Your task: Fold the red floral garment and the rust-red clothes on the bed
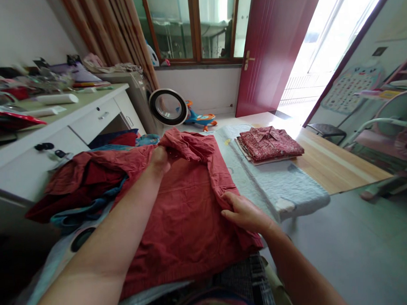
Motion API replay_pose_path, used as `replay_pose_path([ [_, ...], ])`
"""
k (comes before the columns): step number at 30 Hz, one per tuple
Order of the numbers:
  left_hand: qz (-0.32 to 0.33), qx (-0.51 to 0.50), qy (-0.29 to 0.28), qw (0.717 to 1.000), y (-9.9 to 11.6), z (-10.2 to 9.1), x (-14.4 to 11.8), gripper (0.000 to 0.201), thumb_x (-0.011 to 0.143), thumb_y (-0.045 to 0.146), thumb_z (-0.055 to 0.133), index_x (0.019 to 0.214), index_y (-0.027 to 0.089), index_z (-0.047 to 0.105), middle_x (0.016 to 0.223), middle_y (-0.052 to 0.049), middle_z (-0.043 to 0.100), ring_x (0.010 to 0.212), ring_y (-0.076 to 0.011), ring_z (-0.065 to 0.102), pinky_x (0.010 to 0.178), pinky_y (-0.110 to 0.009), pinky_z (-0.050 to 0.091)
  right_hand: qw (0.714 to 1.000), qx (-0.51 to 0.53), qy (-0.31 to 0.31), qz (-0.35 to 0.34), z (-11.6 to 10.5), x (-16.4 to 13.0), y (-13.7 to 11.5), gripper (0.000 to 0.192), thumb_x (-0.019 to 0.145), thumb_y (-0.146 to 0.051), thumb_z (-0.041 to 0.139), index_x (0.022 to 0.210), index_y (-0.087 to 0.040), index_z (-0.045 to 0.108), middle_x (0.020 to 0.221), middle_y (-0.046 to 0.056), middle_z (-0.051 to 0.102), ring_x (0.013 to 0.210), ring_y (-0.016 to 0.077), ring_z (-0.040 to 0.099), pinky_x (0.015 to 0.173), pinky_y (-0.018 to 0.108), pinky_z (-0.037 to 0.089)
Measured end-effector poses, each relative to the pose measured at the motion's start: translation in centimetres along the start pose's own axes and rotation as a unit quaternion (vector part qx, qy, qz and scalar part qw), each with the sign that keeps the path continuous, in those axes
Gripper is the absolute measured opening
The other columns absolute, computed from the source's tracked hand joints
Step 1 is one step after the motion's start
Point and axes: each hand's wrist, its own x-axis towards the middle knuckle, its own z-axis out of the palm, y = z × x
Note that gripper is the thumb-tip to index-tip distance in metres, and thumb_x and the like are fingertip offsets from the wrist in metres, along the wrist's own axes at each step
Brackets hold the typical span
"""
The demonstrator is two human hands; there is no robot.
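The jacket (189, 220) lies spread along the near edge of the padded worktop (293, 189), seemingly to flatten it; the left hand (160, 160) clutches cloth by the collar, the right hand (240, 211) pinches the right side, likely keeping it taut; clothes (83, 175) heap along the left edge; a folded shirt (273, 142) sits towards the right edge, presumably for elbow room.

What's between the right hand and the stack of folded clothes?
The head view shows only a bare stretch of pale blue cover between the right hand and the folded stack.
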Motion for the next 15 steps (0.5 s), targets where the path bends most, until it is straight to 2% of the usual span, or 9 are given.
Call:
replay_pose_path([
  [6,-0.023,-0.043,0.027,0.998,0.3,-3.5,-0.7,0.029,0.096,0.022,0.036,0.104,0.013,0.062,0.079,-0.005,0.069,0.079,-0.0183,0.063,0.076,-0.035,0.054,0.998,-0.048,-0.032,-0.003,3.4,0.8,-1.8,0.025,0.081,-0.024,0.056,0.105,-0.017,0.058,0.105,0.01,0.068,0.096,0.0232,0.062,0.077,0.03,0.039],
  [10,-0.015,-0.091,0.034,0.995,1.0,-4.8,-0.7,0.034,0.098,0.023,0.031,0.106,0.014,0.063,0.085,-0.005,0.07,0.08,-0.0175,0.063,0.073,-0.033,0.055,0.997,-0.074,-0.037,-0.001,3.9,0.8,-2.5,0.024,0.082,-0.026,0.055,0.104,-0.017,0.059,0.104,0.012,0.069,0.095,0.0248,0.064,0.075,0.031,0.04],
  [15,0.024,-0.131,-0.008,0.991,3.1,-5.8,-0.8,0.029,0.098,0.028,0.038,0.108,0.017,0.062,0.091,-0.003,0.072,0.085,-0.0172,0.065,0.074,-0.033,0.057,0.999,-0.039,-0.008,-0.034,4.1,0.8,-3.4,0.025,0.084,-0.027,0.053,0.107,-0.018,0.059,0.107,0.01,0.069,0.098,0.0242,0.064,0.079,0.031,0.042],
])
